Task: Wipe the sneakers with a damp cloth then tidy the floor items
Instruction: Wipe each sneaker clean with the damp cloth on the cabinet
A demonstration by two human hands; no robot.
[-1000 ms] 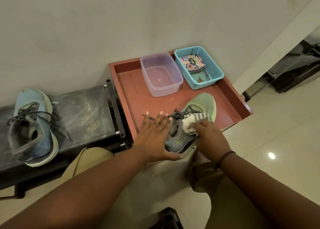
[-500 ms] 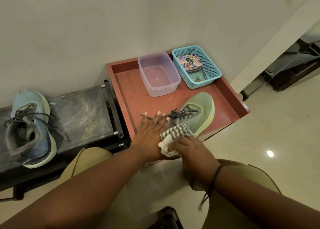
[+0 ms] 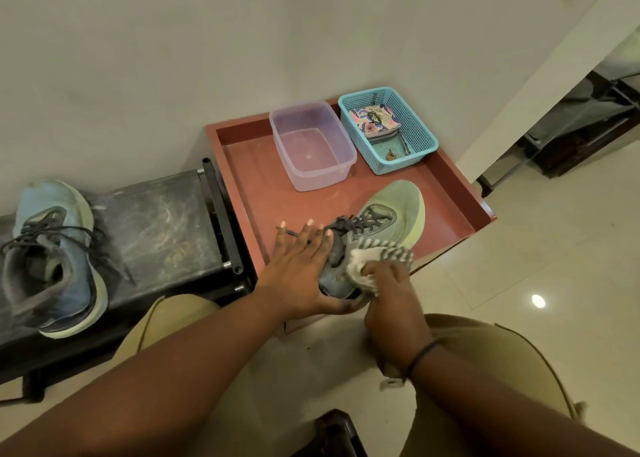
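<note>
We see the green sneaker (image 3: 388, 221) lying on the red tray (image 3: 450, 193), heel toward the person. The left hand (image 3: 304, 269) is spread, fingers straight, pressed flat against the sneaker's heel side with the thumb under the heel. The right hand (image 3: 388, 287) has its fingers curled around the striped cloth (image 3: 377, 259), pressing it on the sneaker's collar. The second sneaker (image 3: 52, 256) rests on the dark table (image 3: 156, 224), well apart. A clear tub (image 3: 311, 152) and blue basket (image 3: 415, 127) stand on the tray's far side.
</note>
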